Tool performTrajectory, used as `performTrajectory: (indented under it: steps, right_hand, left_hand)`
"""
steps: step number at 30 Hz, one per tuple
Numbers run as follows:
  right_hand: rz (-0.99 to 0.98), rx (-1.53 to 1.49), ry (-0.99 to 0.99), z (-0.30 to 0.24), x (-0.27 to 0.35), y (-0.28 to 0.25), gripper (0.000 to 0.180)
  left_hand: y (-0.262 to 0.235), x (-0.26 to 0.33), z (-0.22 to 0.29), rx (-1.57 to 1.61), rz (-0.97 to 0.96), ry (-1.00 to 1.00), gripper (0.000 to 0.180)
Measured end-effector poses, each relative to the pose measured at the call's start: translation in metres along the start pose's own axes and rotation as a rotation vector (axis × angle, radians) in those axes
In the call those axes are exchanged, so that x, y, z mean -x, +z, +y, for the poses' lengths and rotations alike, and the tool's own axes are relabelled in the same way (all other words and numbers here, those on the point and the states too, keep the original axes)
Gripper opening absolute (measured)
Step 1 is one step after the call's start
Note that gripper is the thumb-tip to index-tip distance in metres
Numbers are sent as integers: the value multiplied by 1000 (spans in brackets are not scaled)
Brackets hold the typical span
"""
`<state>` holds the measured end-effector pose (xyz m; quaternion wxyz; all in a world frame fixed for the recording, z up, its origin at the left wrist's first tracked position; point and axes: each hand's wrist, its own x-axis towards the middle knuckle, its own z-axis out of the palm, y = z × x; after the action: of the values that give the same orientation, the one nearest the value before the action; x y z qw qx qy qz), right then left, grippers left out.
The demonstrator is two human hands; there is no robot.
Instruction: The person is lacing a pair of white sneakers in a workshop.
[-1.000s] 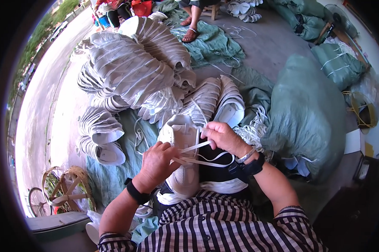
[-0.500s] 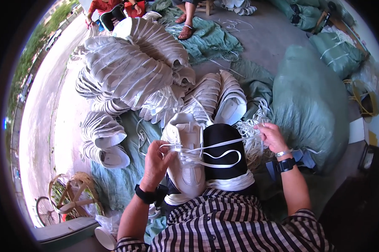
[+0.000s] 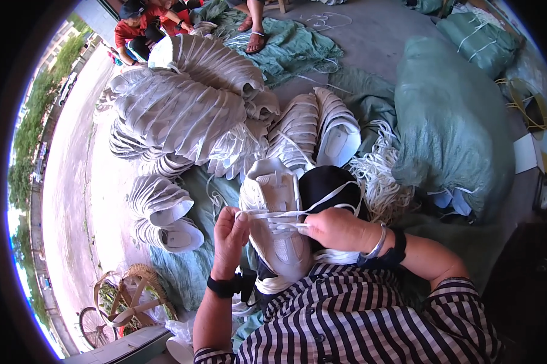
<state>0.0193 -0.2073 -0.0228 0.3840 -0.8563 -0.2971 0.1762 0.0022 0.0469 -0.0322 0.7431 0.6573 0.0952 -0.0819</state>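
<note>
A white shoe upper (image 3: 280, 200) with a mesh toe lies over my left thigh, its toe toward me. A flat white shoelace (image 3: 283, 213) runs across its eyelets. At the upper's left side my left hand (image 3: 229, 236) pinches the lace with fingers closed. My right hand (image 3: 334, 229) is closed on the lace too, close above the right side of the upper. From it a loop of lace arcs up over the black cloth (image 3: 327, 182) on my right knee. The right fingertips are partly hidden by the back of that hand.
Nested stacks of white shoe uppers (image 3: 170, 109) stand ahead. A tangle of white laces (image 3: 379, 176) lies to the right, beside a big green sack (image 3: 449, 127). A woven basket (image 3: 137, 291) is at lower left. Another person in red (image 3: 137, 33) crouches at far left.
My right hand has come in from the far right to the upper, still gripping lace. My left hand stays at the upper's left side. The view has shifted slightly.
</note>
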Motion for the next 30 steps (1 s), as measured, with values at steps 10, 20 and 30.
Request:
performTrajectory:
  steps: [10, 20, 30]
  right_hand:
    - [-354, -913, 233, 16, -6, -15, 20]
    - [-401, -1311, 585, 9, -22, 0, 27]
    - [254, 89, -104, -7, -20, 0, 13]
  left_hand:
    - [-6, -5, -3, 283, -5, -89, 10]
    - [-6, -7, 6, 334, 11, -44, 7]
    - [-9, -14, 12, 357, 23, -3, 7]
